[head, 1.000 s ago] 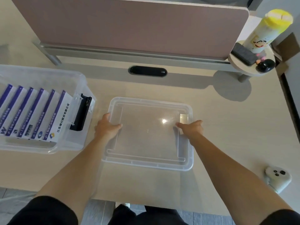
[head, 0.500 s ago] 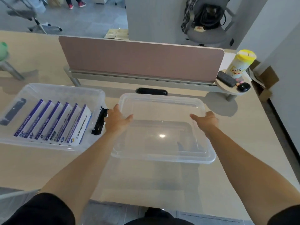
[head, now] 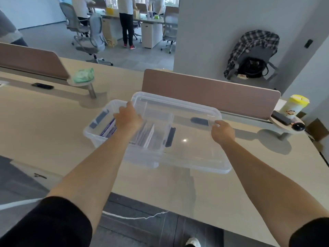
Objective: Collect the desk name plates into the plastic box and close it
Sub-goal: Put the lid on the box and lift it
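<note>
Evidently the clear plastic lid [head: 188,139] is gripped at both short edges, left hand [head: 128,118] and right hand [head: 222,132] one per side, to keep it level above the one clear plastic box [head: 99,129] on the beige desk [head: 44,129]. White-and-purple name plates [head: 109,129] stand inside the box; their number is obscured.

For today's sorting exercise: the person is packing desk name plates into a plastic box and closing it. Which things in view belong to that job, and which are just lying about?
Belongs to the job:
clear lid, held by left hand and right hand
plastic box
name plates inside it

Just lying about:
yellow-capped canister
green bag
plaid shirt on a chair
</note>
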Demonstrator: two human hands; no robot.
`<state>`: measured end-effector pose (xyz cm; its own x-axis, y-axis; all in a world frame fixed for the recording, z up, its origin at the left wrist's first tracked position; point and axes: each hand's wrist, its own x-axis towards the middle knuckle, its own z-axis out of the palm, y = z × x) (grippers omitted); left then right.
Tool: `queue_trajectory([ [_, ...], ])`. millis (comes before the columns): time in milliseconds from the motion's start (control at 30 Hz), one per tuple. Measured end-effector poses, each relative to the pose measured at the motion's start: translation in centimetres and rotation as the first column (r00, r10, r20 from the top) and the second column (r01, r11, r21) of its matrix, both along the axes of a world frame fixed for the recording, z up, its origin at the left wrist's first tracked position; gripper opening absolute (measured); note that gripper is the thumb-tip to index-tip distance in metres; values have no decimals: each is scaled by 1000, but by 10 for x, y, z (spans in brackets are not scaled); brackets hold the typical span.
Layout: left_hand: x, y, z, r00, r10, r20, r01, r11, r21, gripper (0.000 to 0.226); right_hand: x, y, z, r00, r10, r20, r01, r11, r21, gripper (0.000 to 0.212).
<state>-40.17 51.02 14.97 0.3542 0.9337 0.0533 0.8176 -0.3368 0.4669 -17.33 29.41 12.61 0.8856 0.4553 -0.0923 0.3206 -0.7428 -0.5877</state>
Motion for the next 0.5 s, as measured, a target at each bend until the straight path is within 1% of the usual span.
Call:
queue_trajectory([
  [100,-33,21,4,999,43,-25,-42,999,33,52,-23,19,1,997,45,64,-47,998,29,41],
  [233,-67,57,1,996,88,20,-88,996,-10,49,-39,55,-9,991,105,88,-109,993,54,41],
  [333,-78,83,-3,991,130,-9,-130,991,7,44,-46,94,-20,996,82,23,-84,992,97,42],
  [400,-84,102,-4,985,162,-55,-160,987,28,41,-50,121,-26,998,66,-21,-62,989,132,44],
  [500,-87,138,-6,979,165,-121,-161,986,40,47,-46,160,-39,995,58,-75,-46,987,153,42],
])
